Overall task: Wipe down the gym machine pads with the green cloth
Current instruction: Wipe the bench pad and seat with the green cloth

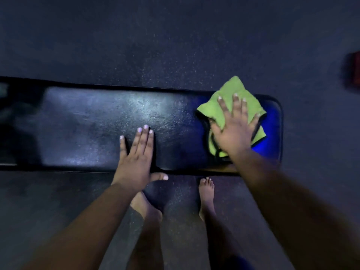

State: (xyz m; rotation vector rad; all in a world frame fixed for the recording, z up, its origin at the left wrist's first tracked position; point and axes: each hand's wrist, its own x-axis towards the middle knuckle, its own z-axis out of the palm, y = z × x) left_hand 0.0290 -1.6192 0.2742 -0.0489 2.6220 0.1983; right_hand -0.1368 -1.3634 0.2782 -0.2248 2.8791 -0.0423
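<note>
One long dark padded vinyl bench pad (93, 125), lying crosswise under both hands. Right-hand end under treatment; remainder stretching away past the left hand toward the blurred far-left end.

Crumpled bright green cloth with dark edging (228, 98): spread on the pad's right end, directly beneath the right hand, one corner poking out beyond the fingertips, another fold showing at the wrist side.

Right hand (236, 127): flat, fingers straight and splayed, pressing the cloth down onto the pad; no curl round the fabric.

Left hand (136, 156): flat, fingers extended, resting bare on the pad's near edge, well apart from the cloth; thumb hanging off the edge; holding nothing, apparently bracing.

Progress, judged: wiping under way at the right end only. Sheen across the middle stretch, cause not determinable, so wiped or not cannot be told. Probably left: span under and beyond the left hand, plus any other pads out of view.

Below the hands: two bare feet (206, 193) on speckled dark rubber flooring (175, 36).
</note>
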